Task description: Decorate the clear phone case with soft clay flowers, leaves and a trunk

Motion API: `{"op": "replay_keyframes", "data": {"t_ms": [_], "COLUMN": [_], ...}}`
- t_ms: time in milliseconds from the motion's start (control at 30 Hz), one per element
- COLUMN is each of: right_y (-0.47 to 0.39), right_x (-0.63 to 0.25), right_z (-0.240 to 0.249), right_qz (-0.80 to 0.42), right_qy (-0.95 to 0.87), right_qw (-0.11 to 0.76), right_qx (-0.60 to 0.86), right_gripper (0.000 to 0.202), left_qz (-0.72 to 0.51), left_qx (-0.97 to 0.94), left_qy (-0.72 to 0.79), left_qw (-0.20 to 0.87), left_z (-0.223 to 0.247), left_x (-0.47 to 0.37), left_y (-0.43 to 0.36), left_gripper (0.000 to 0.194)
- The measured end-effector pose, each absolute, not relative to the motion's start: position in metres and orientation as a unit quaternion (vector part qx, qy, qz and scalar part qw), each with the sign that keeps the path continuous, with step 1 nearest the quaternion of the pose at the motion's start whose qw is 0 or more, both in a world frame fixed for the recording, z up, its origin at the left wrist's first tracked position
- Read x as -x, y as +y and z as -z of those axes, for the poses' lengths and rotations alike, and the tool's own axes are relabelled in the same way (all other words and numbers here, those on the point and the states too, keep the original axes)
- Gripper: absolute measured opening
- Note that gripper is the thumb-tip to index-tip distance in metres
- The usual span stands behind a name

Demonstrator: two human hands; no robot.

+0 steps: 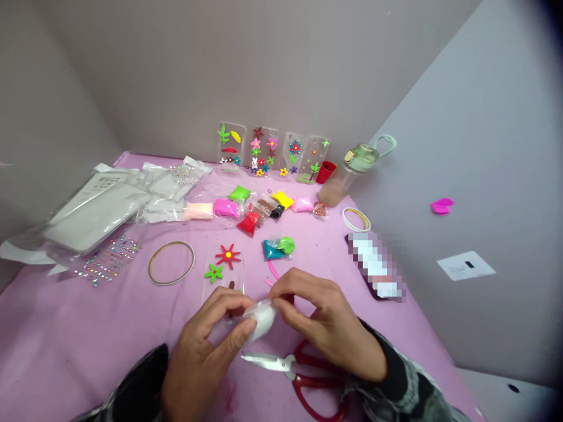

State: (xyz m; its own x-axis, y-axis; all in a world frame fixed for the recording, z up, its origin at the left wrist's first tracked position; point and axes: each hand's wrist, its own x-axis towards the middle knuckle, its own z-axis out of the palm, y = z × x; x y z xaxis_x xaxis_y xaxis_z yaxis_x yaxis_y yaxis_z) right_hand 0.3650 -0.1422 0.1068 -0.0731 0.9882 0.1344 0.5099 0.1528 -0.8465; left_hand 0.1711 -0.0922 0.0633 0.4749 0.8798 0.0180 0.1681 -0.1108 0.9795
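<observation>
Between my two hands is a small clear packet of white clay. My left hand grips its left side between thumb and fingers. The fingertips of my right hand pinch the packet's upper right edge. Just beyond, partly hidden by my left hand, lies a clear phone case bearing a red flower with a yellow centre and a green flower. Red-handled scissors lie with blades parted beneath my right hand and forearm.
Several coloured clay packets lie mid-table, and a teal one sits nearer. Decorated cases lean on the back wall by a bottle. Wrapped cases and a gem sheet are left; a phone lies right.
</observation>
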Motion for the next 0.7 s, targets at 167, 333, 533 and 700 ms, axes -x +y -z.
{"op": "replay_keyframes", "data": {"t_ms": [167,333,533,700], "right_y": [-0.1381,-0.1373,-0.1394,-0.1380], "right_x": [-0.3615,-0.3585,-0.3534,-0.3529], "right_z": [-0.1029,-0.1024,-0.1008,-0.1004], "right_qz": [-0.388,-0.410,-0.433,-0.415], "right_qy": [-0.624,-0.612,-0.603,-0.603], "right_qw": [0.366,0.376,0.366,0.384], "right_qx": [0.571,0.562,0.562,0.563], "right_gripper": [0.006,0.008,0.006,0.012], "left_qz": [-0.342,-0.333,-0.353,-0.343], "left_qx": [-0.660,-0.657,-0.693,-0.699], "left_qy": [0.389,0.393,0.371,0.364], "left_qw": [0.544,0.550,0.507,0.511], "left_z": [-0.0636,-0.0615,-0.0627,-0.0584], "left_x": [-0.1715,-0.1703,-0.1681,-0.1651], "left_y": [-0.0910,-0.0900,-0.0905,-0.0908], "left_gripper": [0.008,0.006,0.014,0.015]}}
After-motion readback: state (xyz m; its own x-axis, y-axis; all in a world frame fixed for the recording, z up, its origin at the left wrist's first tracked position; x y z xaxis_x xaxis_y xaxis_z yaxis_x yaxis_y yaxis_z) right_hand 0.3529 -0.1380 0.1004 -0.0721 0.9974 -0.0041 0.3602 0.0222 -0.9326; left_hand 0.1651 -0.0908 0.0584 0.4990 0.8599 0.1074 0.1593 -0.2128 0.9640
